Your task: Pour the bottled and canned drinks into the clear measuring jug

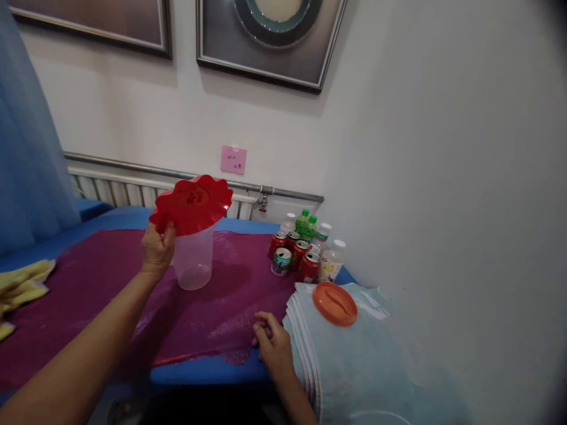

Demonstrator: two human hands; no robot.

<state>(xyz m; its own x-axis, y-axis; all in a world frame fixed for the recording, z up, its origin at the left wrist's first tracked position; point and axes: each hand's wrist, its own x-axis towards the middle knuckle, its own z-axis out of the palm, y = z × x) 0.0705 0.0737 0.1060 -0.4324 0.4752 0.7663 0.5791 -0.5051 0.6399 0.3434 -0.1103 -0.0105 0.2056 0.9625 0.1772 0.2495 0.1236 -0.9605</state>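
Observation:
My left hand (pixel 158 248) is closed on the near left rim of a red plate (pixel 201 215) with a wavy edge, its thumb on the rim. The plate is tilted and covers the top of a clear plastic container (pixel 194 265). Whether plate and container touch is hidden. The container is over the purple plastic sheet (pixel 239 283). My right hand (pixel 273 342) is low by the sheet's near right edge, fingers loosely bent and apart, nothing seen in them. An orange lid (pixel 335 304) with a moulded grip lies to its right on a folded light-blue towel (pixel 367 360).
Several drink cans (pixel 300 255) and plastic bottles (pixel 332 260) stand together at the back right of the blue table (pixel 195 373). A yellow cloth (pixel 26 286) lies at the left. Behind are a radiator (pixel 117 192), a pipe and a pink note (pixel 233 159) on the wall.

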